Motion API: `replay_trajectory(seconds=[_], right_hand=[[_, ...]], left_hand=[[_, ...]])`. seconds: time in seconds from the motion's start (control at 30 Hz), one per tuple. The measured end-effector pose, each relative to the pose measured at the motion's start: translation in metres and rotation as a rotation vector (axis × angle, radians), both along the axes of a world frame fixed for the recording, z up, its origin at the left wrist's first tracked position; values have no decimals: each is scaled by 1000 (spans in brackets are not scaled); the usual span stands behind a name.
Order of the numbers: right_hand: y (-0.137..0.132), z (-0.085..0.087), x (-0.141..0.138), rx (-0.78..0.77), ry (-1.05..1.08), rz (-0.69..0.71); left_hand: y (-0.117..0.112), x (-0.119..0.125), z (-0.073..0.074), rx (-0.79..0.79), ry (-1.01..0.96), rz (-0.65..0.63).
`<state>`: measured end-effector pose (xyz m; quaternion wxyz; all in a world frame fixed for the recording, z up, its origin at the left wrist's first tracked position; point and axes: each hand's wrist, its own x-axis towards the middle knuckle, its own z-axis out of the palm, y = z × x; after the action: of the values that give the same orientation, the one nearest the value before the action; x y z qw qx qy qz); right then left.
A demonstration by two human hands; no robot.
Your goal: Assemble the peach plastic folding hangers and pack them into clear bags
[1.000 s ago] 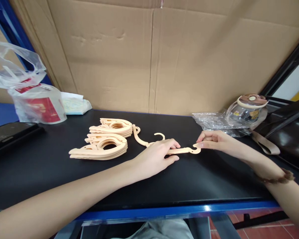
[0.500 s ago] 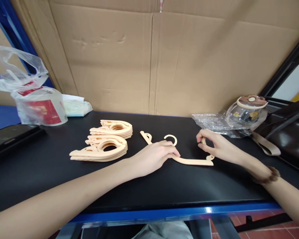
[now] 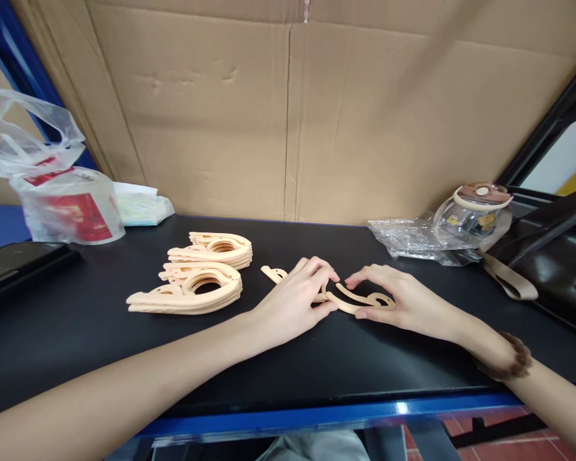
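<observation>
A peach plastic folding hanger (image 3: 360,299) lies on the black table (image 3: 77,333) between my hands. My left hand (image 3: 295,304) rests on its middle with fingers curled, pinching it. My right hand (image 3: 403,302) cups over its right arm, which is folded in, thumb and forefinger around it. One end of the hanger (image 3: 274,274) pokes out to the left of my left hand. Two stacks of folded peach hangers (image 3: 199,282) sit to the left.
A clear plastic bag with red print (image 3: 62,198) and a white packet (image 3: 141,206) stand at the back left, a dark tray (image 3: 14,266) at the left edge. Crinkled plastic (image 3: 413,238), a lidded jar (image 3: 477,208) and a dark bag (image 3: 557,256) lie on the right. Cardboard (image 3: 288,109) walls the back.
The hanger was stretched out flat; my right hand has swung its right arm inward toward my left hand, so it is now folded up. My left hand stayed on the middle.
</observation>
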<state>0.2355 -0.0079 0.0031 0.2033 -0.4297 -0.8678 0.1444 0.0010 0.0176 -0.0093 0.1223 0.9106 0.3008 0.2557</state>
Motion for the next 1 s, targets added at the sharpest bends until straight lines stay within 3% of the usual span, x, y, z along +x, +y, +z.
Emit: replay_trajectory(seconds=[0.17,0.3,0.5,0.7,1.0], right_hand=[[7,-3,13,130,-55,18],[14,-6,16,253,-49,21],[8,-5,10,248,-111,-275],[-7,0,-3,121,-126,-23],[-8,-3,-4,108,-186,35]], left_hand=[[2,-12,15,-14,66,40],[3,-19,25,-64,155,-30],[13,-24,19,-186,149,-68],[16,-23,9,-160,97,-62],[8,-16,13,-103,262,-99]])
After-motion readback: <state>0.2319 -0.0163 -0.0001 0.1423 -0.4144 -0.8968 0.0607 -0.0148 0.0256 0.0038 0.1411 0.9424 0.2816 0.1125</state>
